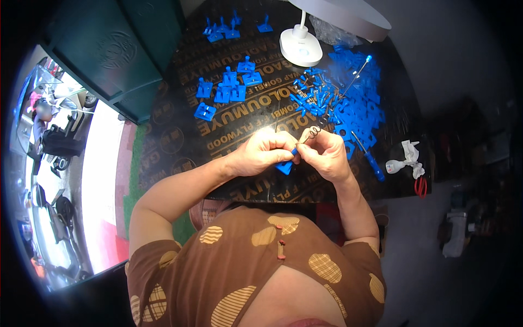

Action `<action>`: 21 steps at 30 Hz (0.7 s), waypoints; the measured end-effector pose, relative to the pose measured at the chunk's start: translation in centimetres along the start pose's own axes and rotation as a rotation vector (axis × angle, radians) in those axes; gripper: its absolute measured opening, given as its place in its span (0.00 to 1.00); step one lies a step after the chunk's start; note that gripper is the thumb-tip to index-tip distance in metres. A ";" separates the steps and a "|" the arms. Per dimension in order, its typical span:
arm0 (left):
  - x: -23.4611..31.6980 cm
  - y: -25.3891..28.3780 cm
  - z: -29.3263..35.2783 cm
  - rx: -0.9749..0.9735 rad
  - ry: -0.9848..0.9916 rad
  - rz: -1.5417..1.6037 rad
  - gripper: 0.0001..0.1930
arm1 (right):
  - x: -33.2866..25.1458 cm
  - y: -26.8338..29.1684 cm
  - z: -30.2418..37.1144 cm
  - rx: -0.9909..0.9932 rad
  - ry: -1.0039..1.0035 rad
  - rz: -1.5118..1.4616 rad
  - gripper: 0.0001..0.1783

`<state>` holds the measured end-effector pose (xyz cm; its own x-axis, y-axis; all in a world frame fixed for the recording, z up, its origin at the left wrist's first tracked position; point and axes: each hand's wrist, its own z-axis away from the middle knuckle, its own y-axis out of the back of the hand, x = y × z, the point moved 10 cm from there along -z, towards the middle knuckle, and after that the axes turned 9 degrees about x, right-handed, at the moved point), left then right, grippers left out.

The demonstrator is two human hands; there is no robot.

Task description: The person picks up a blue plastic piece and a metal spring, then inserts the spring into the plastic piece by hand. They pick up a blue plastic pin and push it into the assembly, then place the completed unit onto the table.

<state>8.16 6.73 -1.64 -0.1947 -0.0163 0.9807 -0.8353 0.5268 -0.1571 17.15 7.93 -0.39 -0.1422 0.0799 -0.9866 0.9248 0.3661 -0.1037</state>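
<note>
My left hand [265, 152] grips a small blue plastic piece [285, 166] just above the near edge of the dark plywood board [180, 141]. My right hand [327, 153] meets it from the right and pinches a small metal coil spring [310, 132] that sticks up between the two hands. Both hands are closed and touching each other. Behind them on the right lies a heap of loose blue plastic parts and metal pins [348, 98].
Several assembled blue pieces [226, 90] lie at the board's middle and more [223, 27] at its far edge. A white lamp base [300, 46] stands at the back. A blue-handled screwdriver [370, 158] and white scraps [406, 158] lie right. A dark green bin [114, 54] stands left.
</note>
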 end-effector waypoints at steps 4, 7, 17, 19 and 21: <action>1.3 -0.1 -0.2 -0.033 -0.252 -0.172 0.04 | -0.9 -0.4 0.1 -0.022 0.059 0.127 0.02; 1.9 -0.4 0.1 -0.041 -0.343 -0.238 0.03 | -1.3 -0.5 0.3 -0.038 0.100 0.238 0.03; 1.7 -1.1 0.0 -0.089 -0.400 -0.456 0.08 | -3.3 -1.4 1.4 -0.029 0.302 0.464 0.08; 1.6 -1.2 0.0 -0.095 -0.402 -0.472 0.09 | -3.5 -1.5 1.5 -0.009 0.310 0.468 0.05; 1.6 -1.1 0.0 -0.083 -0.403 -0.516 0.10 | -3.3 -1.5 1.5 -0.024 0.308 0.480 0.05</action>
<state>8.76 6.17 0.05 0.0291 -0.5925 0.8051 -0.8340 0.4295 0.3463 16.76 5.69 2.81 0.1924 0.5075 -0.8399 0.9031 0.2432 0.3538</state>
